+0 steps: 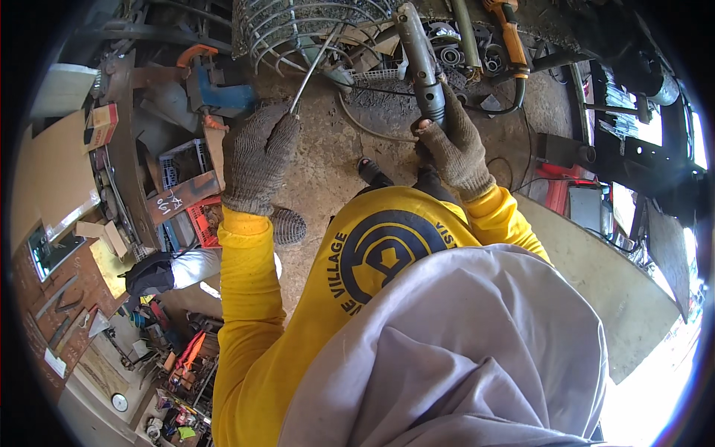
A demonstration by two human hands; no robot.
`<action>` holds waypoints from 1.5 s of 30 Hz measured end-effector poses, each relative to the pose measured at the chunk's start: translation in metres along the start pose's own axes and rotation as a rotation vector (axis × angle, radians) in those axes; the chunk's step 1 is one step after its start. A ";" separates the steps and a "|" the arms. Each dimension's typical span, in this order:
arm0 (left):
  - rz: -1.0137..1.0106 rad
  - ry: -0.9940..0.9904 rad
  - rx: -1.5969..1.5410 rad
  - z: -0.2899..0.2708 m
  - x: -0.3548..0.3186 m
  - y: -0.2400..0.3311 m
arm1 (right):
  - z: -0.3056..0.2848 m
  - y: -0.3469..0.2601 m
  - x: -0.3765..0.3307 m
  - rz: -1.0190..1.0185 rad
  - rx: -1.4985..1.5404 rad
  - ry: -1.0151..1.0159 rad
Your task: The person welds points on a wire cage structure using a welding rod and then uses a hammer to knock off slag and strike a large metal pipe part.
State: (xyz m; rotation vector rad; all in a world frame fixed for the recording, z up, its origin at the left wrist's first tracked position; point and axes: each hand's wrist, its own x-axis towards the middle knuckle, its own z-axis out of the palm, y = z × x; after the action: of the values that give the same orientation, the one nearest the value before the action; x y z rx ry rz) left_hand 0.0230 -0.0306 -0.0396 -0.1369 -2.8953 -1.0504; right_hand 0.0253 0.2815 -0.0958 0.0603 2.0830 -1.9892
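Observation:
My left hand, in a grey knitted glove, is closed around the lower end of a thin metal rod. The rod slants up and to the right, its far end in front of a round wire cage. In a matching glove, my right hand grips the near end of a grey metal tube with round holes along its side. The tube points away from me, tilted a little to the left. A gap separates rod and tube.
Far right of the tube lies an orange power tool with a dark cord. Metal rings and a white basket sit beyond my hands. At left stand a blue metal piece and crates; a large flat panel is at right.

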 end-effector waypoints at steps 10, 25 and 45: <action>0.015 0.006 0.030 -0.001 0.000 0.000 | 0.006 -0.002 0.007 0.097 -0.014 -0.042; -0.039 0.017 -0.002 0.001 -0.003 0.000 | 0.010 -0.001 0.010 0.089 -0.015 -0.050; 0.087 0.058 0.041 0.002 0.001 -0.001 | 0.008 0.028 0.021 -0.155 -0.336 0.019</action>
State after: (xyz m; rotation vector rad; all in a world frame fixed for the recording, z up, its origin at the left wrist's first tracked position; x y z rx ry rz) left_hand 0.0223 -0.0303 -0.0413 -0.2243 -2.8287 -0.9640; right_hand 0.0123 0.2724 -0.1275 -0.1497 2.4706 -1.6919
